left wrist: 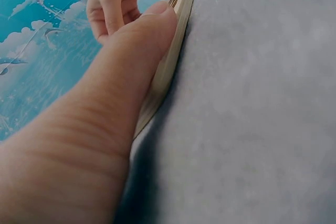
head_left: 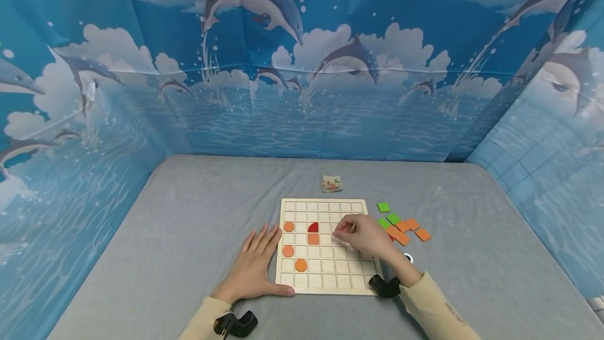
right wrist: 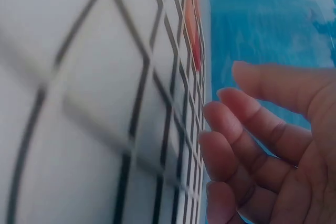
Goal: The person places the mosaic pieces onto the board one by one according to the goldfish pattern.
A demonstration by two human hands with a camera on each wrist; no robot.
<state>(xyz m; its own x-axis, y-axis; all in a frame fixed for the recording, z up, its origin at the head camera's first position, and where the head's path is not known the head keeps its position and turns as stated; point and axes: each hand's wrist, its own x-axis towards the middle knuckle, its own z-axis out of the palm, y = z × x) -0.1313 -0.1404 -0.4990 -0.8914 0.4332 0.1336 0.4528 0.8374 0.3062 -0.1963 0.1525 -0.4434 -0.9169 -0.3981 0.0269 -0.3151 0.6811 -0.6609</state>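
Observation:
A pale wooden grid board (head_left: 329,281) lies on the grey cloth. My left hand (head_left: 255,266) rests along its left edge with straight fingers, the thumb at the near left corner; in the left wrist view that thumb (left wrist: 142,38) presses the board's side (left wrist: 167,72). Over the board's right part hovers my right hand (head_left: 363,232). Its fingers (right wrist: 223,156) are loosely bent, and nothing shows between them and the thumb. On the board sit a red quarter-circle piece (head_left: 313,228), an orange square (head_left: 313,239) right below it, and orange discs (head_left: 301,265) at the left.
Right of the board lie loose green squares (head_left: 384,207) and several orange squares (head_left: 422,234), with a bit of red partly covered among them. A small patterned card (head_left: 332,183) lies beyond the board. Near my right wrist is a white ring-like thing (head_left: 409,258), partly hidden.

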